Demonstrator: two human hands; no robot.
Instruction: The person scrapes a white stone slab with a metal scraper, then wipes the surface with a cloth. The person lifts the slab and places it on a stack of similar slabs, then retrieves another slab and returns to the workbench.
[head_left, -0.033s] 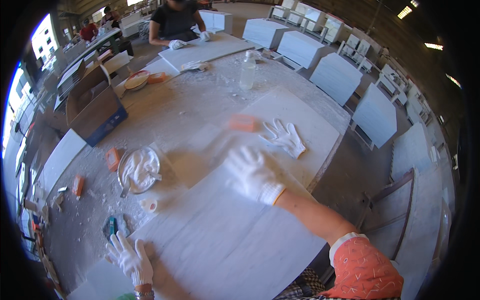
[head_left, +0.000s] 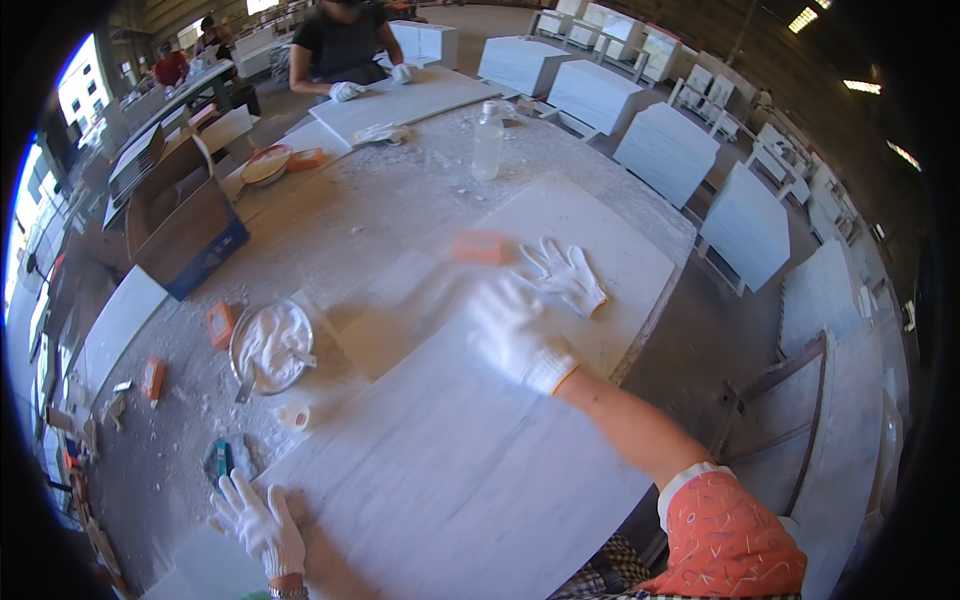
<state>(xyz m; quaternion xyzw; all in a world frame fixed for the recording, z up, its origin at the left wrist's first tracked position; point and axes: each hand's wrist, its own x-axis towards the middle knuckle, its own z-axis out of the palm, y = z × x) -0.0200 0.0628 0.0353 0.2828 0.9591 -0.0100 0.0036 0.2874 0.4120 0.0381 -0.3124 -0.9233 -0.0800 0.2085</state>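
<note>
Left hand (head_left: 262, 528) is spread by the slab (head_left: 450, 480), right hand (head_left: 522, 340) blurred above, grip untellable; slab likely heavy, best edge-gripped.

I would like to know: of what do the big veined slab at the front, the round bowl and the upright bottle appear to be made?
Slab: probably stone, perhaps marble, with a smooth, low-sheen finish; soft grey veins run through its white face. Bowl: likely metal, fairly shiny, as its rim looks silvery. Bottle: clear and smooth; its see-through body could be plastic or glass, I cannot tell which.
</note>
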